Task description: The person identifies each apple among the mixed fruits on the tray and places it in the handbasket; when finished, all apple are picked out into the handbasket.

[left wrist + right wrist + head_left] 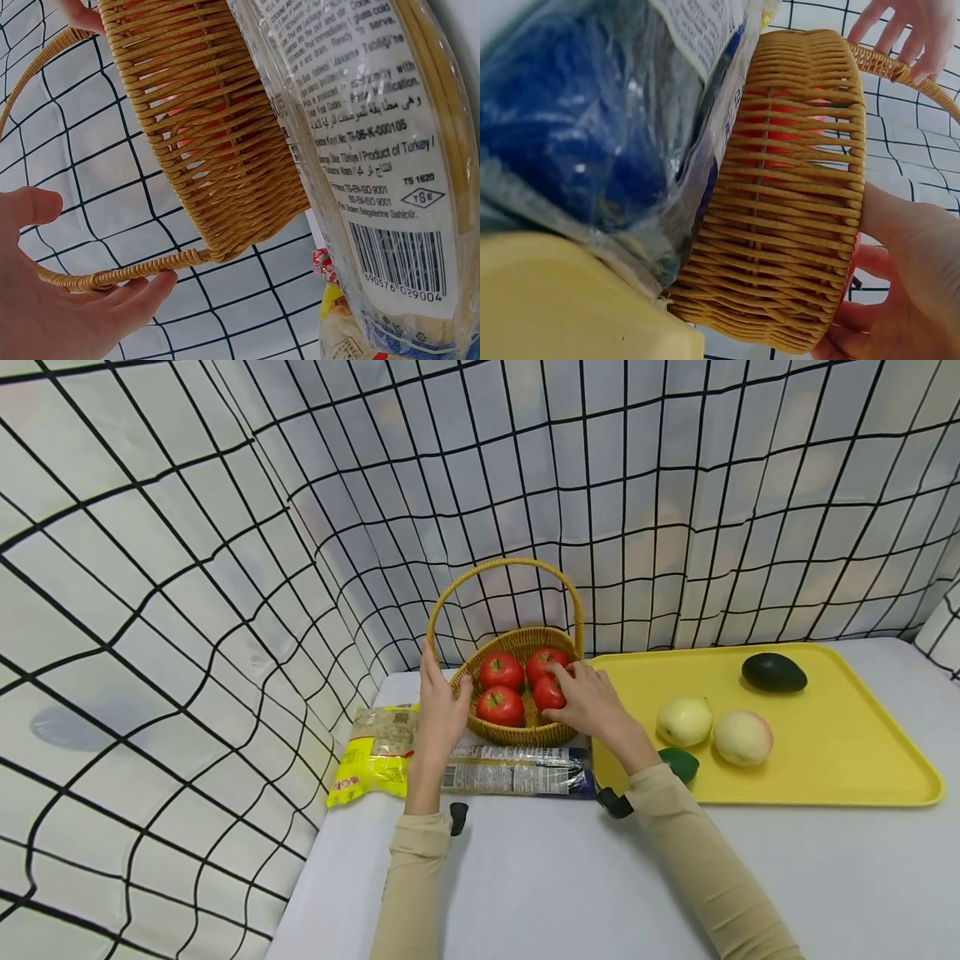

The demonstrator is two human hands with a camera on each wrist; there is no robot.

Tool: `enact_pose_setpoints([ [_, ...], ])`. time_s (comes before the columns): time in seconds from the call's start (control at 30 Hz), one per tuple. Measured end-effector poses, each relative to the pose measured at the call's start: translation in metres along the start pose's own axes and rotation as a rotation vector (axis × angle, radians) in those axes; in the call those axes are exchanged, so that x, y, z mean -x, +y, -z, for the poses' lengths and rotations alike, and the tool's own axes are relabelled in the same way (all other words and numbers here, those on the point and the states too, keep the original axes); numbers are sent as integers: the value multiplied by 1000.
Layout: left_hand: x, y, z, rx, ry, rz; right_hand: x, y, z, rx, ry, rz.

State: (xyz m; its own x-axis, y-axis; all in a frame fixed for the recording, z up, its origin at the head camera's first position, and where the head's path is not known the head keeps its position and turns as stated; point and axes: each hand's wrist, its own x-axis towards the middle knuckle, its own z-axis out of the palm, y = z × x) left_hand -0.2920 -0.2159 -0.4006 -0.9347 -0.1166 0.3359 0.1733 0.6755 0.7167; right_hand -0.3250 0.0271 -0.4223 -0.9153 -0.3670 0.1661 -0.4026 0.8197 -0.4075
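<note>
A wicker basket (517, 734) with a tall arched handle (504, 562) holds several red apples (500, 706). My right hand (600, 714) reaches over the basket's right rim, fingers and thumb curled around the front right apple (548, 695). In the right wrist view, those fingers are partly hidden behind the woven wall. On the left side, my left hand (441, 714) is upright beside the rim, its fingers extended against the handle's base and thumb apart. The left wrist view shows the handle (112, 279) lying across these fingers, without them closing around it.
A clear pasta packet (517, 770) lies in front of the basket, beside a yellow bag (375, 753). At right, a yellow tray (840, 760) bears a dark avocado (774, 672), a pale pear (685, 721), a peach (742, 737) and a green item (679, 764). Black netting (637, 489) surrounds the table.
</note>
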Motion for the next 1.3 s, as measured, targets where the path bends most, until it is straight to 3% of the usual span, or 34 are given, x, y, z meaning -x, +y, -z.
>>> enact_pose_setpoints([
  [0.27, -1, 0, -1, 3, -1, -2, 2, 1, 1, 110, -52, -6],
  [0.63, -4, 2, -6, -21, 1, -10, 7, 10, 5, 78, -87, 26],
  [1.0, 5, -3, -3, -9, -11, 32, 10, 7, 11, 80, -241, 39],
  [1.3, -2, 5, -5, -38, 12, 13, 7, 7, 17, 115, -285, 19],
])
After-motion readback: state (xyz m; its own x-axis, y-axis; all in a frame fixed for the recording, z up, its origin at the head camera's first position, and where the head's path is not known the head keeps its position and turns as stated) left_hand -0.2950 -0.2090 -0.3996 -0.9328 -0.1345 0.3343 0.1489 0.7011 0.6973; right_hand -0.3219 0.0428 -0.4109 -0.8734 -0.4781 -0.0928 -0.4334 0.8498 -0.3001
